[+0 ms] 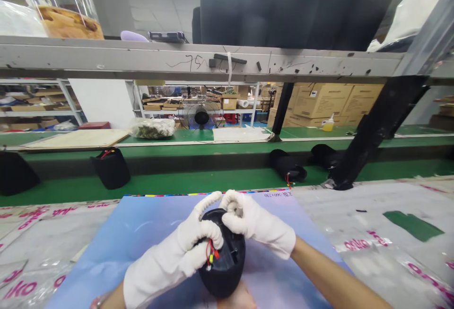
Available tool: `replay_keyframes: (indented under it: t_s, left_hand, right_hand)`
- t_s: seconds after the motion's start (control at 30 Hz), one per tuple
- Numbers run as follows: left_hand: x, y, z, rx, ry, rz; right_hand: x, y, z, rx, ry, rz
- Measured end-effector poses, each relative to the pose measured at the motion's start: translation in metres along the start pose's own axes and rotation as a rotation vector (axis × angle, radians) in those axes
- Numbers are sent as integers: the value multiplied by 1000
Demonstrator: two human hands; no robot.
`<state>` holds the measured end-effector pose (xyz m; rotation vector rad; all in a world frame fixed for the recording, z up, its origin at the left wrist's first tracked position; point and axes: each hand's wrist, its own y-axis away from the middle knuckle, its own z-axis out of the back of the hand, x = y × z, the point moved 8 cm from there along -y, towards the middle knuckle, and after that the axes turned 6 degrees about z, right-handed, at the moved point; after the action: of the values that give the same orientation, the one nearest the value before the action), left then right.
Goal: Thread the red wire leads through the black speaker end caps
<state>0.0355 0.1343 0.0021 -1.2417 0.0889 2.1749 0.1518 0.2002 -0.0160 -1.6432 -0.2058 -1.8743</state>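
Both my hands wear white gloves and hold a black rounded shell part (225,261) over a blue printed sheet (142,233). My left hand (184,247) wraps its left side, fingers closed around the rim, next to short red wires with a small connector (212,253). My right hand (253,226) is closed in a pinch at the part's top edge; what its fingertips hold is hidden.
A green conveyor belt (213,179) runs across ahead, carrying several black fabric-covered parts (110,167) (288,166). A black slanted post (376,129) stands at right. A grey shelf rail (198,61) spans overhead. Plastic sheeting with pink print (372,233) covers the bench. Cardboard boxes and a fan stand beyond.
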Motion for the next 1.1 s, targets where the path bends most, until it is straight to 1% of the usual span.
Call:
replay_keyframes:
  t_s: [0.03,0.07,0.13,0.17,0.2,0.23,0.27,0.3,0.33,0.4,0.43,0.47,0.5,0.57,0.6,0.63,0.67,0.7,0.8,0.87,0.97,1.03,1.1]
  left_hand:
    - [-4,-1,0,-16,-39,-64]
    - [-9,0,1,-60,-89,-140]
    - [-21,5,8,-221,-230,-294]
    - [-25,9,12,-317,-303,-336]
    - [-28,13,16,-398,-359,-348]
    - [-28,17,19,-450,-379,-333]
    - [-25,19,22,-474,-357,-284]
    - [-18,20,26,-479,-292,-192]
    - [-8,20,30,-481,-192,-64]
    - [17,19,32,-461,49,213]
    - [29,18,31,-437,173,329]
    - [38,17,28,-411,306,402]
    - [44,14,26,-384,440,428]
    - [52,8,27,-368,663,394]
    - [56,5,29,-381,740,361]
    - [58,3,31,-392,770,343]
    - [60,0,32,-379,746,345]
    - [59,-3,30,-338,687,364]
    - [48,-12,17,-145,498,405]
    - [37,-18,11,-49,384,377]
    - [30,-27,9,1,228,324]
    - [28,-32,11,-15,175,294]
    - [27,-35,14,-38,140,274]
  right_hand:
    - [1,0,-1,-25,14,12]
    - [2,0,-2,-49,27,24]
    - [1,2,-2,-75,46,42]
    - [0,4,-2,-80,50,49]
    - [-1,4,-1,-81,52,54]
    - [-3,5,-1,-81,51,58]
    - [-4,5,0,-82,50,61]
    - [-5,5,1,-82,48,64]
    - [-5,5,1,-80,47,67]
    - [-4,4,1,-76,45,74]
    - [-3,4,1,-73,45,76]
    - [-2,4,1,-72,45,77]
    - [-2,4,1,-74,45,76]
    - [-3,5,2,-81,46,72]
    - [-4,6,2,-80,45,72]
    - [-5,6,2,-75,42,74]
    - [-6,7,1,-69,39,77]
    - [-8,7,1,-63,36,82]
    - [-15,8,3,-64,37,101]
    - [-17,10,3,-71,40,127]
    - [-16,12,3,-70,63,182]
    - [-9,13,4,-67,110,234]
    - [3,12,5,-26,179,301]
